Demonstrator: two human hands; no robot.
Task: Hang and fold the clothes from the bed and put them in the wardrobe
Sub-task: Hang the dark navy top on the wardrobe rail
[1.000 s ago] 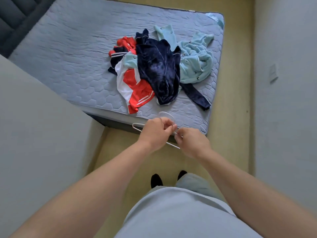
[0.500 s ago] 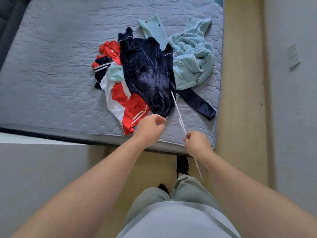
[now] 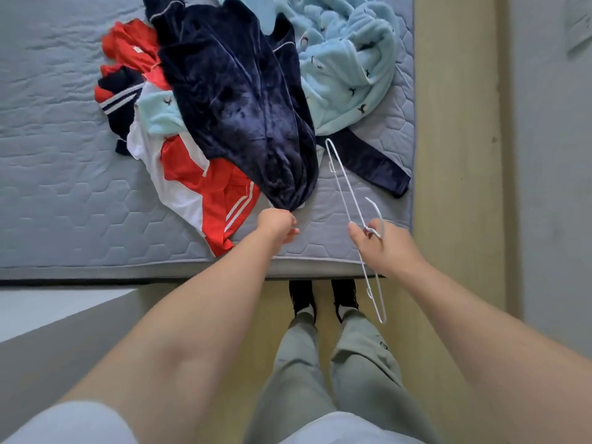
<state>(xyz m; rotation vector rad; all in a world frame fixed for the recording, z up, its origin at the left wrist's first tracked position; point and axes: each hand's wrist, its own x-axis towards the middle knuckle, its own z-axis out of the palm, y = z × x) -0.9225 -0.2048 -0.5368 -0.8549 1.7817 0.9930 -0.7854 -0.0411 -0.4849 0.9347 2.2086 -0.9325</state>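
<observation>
At the front edge of the grey quilted bed (image 3: pixel 64 187), pulling the dark blue velvety top (image 3: pixel 237 107) could drag the red-and-white shirt (image 3: pixel 198 187) under it onto the floor. The top lies long-ways, with its narrow end pointing at the person. The left hand (image 3: pixel 277 224) curls at that end, and I cannot tell if it pinches. The right hand (image 3: pixel 389 248) grips a thin white wire hanger (image 3: pixel 345 187).

Yellow floor (image 3: pixel 458 155), grey wall (image 3: pixel 551 187), wall plate (image 3: pixel 580 24)
</observation>
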